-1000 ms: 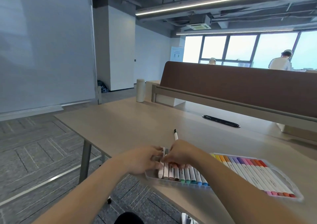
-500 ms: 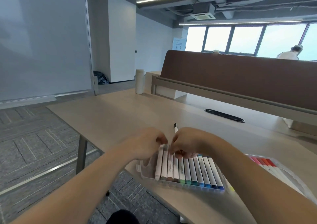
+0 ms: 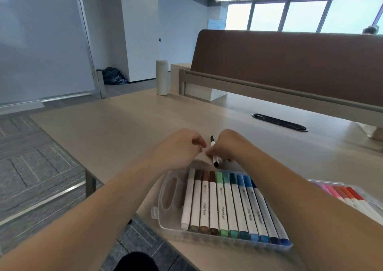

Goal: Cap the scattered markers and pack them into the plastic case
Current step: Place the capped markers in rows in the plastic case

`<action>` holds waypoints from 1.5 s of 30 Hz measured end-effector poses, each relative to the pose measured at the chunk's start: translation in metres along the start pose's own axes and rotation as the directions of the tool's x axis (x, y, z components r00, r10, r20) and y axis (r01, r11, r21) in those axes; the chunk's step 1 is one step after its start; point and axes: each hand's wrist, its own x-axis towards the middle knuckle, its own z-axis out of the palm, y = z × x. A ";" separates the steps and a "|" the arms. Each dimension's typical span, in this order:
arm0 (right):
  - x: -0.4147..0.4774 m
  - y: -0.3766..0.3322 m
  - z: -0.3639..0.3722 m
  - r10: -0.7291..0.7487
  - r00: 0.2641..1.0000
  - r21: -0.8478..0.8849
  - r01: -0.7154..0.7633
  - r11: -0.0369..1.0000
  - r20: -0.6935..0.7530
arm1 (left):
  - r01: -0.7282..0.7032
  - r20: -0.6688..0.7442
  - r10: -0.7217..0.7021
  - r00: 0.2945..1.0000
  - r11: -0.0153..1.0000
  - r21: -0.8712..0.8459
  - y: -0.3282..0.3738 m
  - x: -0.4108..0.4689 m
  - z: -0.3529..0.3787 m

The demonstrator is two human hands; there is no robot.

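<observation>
Black-capped marker point(image 3: 214, 153) pinched by right hand point(image 3: 229, 146) (fingertips hidden) | left hand point(image 3: 182, 146) curled, grip unclear

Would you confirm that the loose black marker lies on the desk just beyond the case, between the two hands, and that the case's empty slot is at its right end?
Not quite: in the head view the case's empty slot is at its left end. The black marker does lie just beyond it, between the left hand and right hand.
</observation>
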 end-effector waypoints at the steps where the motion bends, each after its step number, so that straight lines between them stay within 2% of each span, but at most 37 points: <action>1: 0.002 -0.001 0.001 0.004 1.000 -0.013 -0.004 1.000 0.003 | 0.002 -0.003 -0.002 1.000 1.000 0.001 -0.001 0.001 0.001; 4: 0.002 -0.003 0.000 -0.011 1.000 -0.026 0.012 1.000 0.005 | 0.013 -0.031 -0.012 0.999 1.000 0.016 -0.005 0.000 0.002; 8: -0.021 -0.013 -0.009 -0.072 0.997 0.051 0.071 0.996 0.022 | 0.035 -0.063 -0.036 0.997 0.999 -0.007 -0.006 -0.011 -0.006; 11: -0.052 -0.024 -0.018 -0.123 0.983 0.143 0.103 0.984 0.137 | 0.044 -0.063 -0.044 0.997 0.999 -0.003 -0.006 -0.026 -0.014; 15: -0.090 -0.033 -0.020 -0.148 0.937 0.252 0.067 0.965 0.316 | 0.049 -0.021 -0.048 0.999 0.997 0.057 -0.009 -0.051 -0.024; 20: -0.110 -0.037 -0.005 -0.120 0.877 0.233 0.010 0.972 0.466 | 0.026 0.069 -0.035 0.997 0.991 0.129 -0.012 -0.077 -0.028; 23: -0.116 -0.038 0.002 -0.130 0.890 0.224 0.032 0.974 0.437 | 0.007 0.134 -0.030 0.990 0.985 0.171 -0.011 -0.088 -0.030; 28: -0.117 -0.034 0.004 -0.183 0.939 0.040 0.179 0.983 0.290 | -0.078 0.246 0.019 0.969 0.969 0.233 -0.006 -0.097 -0.030; 31: -0.115 -0.032 0.006 -0.189 0.930 0.005 0.197 0.980 0.315 | -0.135 0.307 0.041 0.951 0.946 0.293 -0.014 -0.093 -0.028; 39: -0.106 -0.035 0.008 -0.130 0.910 -0.062 0.167 0.984 0.393 | -0.105 0.316 0.035 0.948 0.973 0.207 -0.032 -0.086 -0.020; 41: -0.106 -0.034 0.010 -0.128 0.909 -0.040 0.157 0.987 0.397 | -0.102 0.308 0.034 0.951 0.973 0.207 -0.032 -0.085 -0.020; 43: -0.109 -0.030 0.011 -0.178 0.937 0.047 0.172 0.984 0.302 | -0.106 0.319 0.037 0.947 0.974 0.202 -0.026 -0.089 -0.022; 45: -0.117 -0.025 0.010 -0.230 0.950 0.122 0.208 0.970 0.211 | -0.104 0.307 0.016 0.952 0.955 0.276 -0.011 -0.096 -0.025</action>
